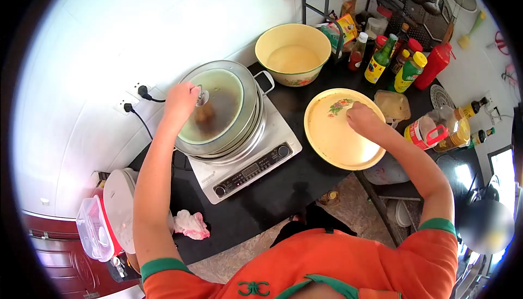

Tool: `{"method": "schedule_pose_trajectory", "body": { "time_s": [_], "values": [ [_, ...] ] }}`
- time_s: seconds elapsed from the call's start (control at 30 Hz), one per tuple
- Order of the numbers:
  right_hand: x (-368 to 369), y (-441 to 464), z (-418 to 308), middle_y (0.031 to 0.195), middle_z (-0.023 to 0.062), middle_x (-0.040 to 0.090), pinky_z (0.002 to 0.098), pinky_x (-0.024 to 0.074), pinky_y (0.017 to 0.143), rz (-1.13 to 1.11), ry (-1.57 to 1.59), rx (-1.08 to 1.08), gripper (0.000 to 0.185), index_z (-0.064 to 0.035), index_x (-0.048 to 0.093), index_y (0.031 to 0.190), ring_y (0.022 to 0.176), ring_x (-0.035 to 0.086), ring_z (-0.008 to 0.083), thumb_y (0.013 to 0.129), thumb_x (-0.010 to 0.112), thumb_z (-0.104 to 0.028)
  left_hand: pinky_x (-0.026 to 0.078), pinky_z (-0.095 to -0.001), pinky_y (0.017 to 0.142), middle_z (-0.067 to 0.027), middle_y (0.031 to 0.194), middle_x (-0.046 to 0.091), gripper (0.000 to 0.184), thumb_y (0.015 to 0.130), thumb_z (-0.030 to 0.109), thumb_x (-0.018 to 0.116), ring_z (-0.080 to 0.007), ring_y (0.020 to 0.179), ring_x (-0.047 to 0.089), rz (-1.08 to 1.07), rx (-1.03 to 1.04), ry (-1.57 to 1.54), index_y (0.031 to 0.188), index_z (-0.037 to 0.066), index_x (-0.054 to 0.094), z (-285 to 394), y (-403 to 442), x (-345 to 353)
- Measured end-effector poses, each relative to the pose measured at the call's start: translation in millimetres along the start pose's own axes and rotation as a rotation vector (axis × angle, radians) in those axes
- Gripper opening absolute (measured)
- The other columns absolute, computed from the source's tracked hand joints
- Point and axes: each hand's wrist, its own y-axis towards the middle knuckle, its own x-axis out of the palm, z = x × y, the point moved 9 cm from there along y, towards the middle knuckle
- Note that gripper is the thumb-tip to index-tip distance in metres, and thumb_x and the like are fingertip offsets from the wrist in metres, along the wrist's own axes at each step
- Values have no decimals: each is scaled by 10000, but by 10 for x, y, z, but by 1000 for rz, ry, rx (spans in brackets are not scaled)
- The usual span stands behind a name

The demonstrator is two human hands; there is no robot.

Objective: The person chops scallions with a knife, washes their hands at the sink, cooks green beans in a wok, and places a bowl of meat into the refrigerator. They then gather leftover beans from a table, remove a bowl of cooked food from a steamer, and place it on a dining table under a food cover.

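Observation:
My left hand (182,103) is closed on the knob of a glass lid (226,95), which lies on a steel pot (262,130). Through the glass something brownish shows, too blurred to name. The pot stands on a silver induction cooker (278,160) with a black control strip. Over a round cream enamel tray (332,138) with a flower print is my right hand (362,118), its fingers curled; whether it pinches anything is hidden.
Behind the tray stands a cream enamel basin (294,56). Sauce bottles (378,62) crowd the back right, beside an oil jug (427,131). A pink-white cloth (190,225) lies at the counter's front left. Two plugs with cords (144,93) are on the wall.

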Motion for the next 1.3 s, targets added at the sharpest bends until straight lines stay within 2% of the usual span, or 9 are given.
{"method": "schedule_pose_trajectory", "body": {
  "time_s": [0.17,0.37,0.63,0.73,0.8,0.87,0.9,1.03,1.3],
  "values": [
    [314,236,-106,784,205,523,415,472,658,54,-106,-87,140,16,565,700,729,560,343,739,496,-99,418,-449,680,-196,770,598,264,802,246,484,-366,750,562,106,49,90,777,11,602,-141,54,-12],
    [565,409,-140,875,208,512,403,479,731,-92,-65,-57,110,27,577,728,832,545,344,736,500,-51,428,-412,669,-193,770,600,300,808,274,491,-358,727,558,187,-120,74,797,-7,596,-177,-248,-901],
    [793,498,-8,894,199,525,412,471,726,-105,-87,-100,108,9,574,746,831,547,341,738,528,-88,398,-298,567,-80,628,566,289,803,254,525,-162,589,515,331,-361,-33,819,-25,598,-565,-1330,-1907],
    [329,619,-447,854,194,562,405,462,708,-95,-7,-146,189,-7,584,747,827,561,323,768,554,-192,386,-289,547,-57,608,546,271,806,233,530,-135,565,484,346,-432,-5,806,-31,591,-688,-1700,-2030],
    [-44,859,-955,767,182,589,405,458,644,-147,259,-165,296,-15,593,756,733,581,323,795,550,-305,379,-281,538,-53,599,530,249,809,214,536,-120,552,456,337,-462,15,795,-29,583,-750,-1896,-2050],
    [-130,1128,-1326,622,64,548,319,419,446,-250,759,-13,420,15,575,750,452,501,181,817,511,-394,382,-285,541,-60,603,537,247,811,217,536,-127,556,467,336,-458,33,796,-25,584,-835,-2064,-2044],
    [-173,1201,-1547,610,34,518,255,377,392,-340,848,20,441,17,573,764,442,457,104,817,508,-416,383,-288,542,-64,605,541,246,812,218,535,-130,557,473,337,-454,43,796,-22,585,-851,-2136,-2053],
    [291,1494,-1928,597,49,521,226,309,326,-651,1049,231,434,16,555,759,393,415,96,822,522,-412,397,-285,554,-79,650,573,235,814,211,542,-150,568,502,369,-521,68,807,-19,587,-865,-2402,-2087],
    [536,1548,-2153,579,47,528,190,283,293,-858,1245,333,282,-12,531,753,392,417,75,827,537,-285,385,-255,543,-43,629,541,220,827,202,551,-100,575,471,333,-614,2,810,-14,587,-879,-2723,-2036]
  ]
}}
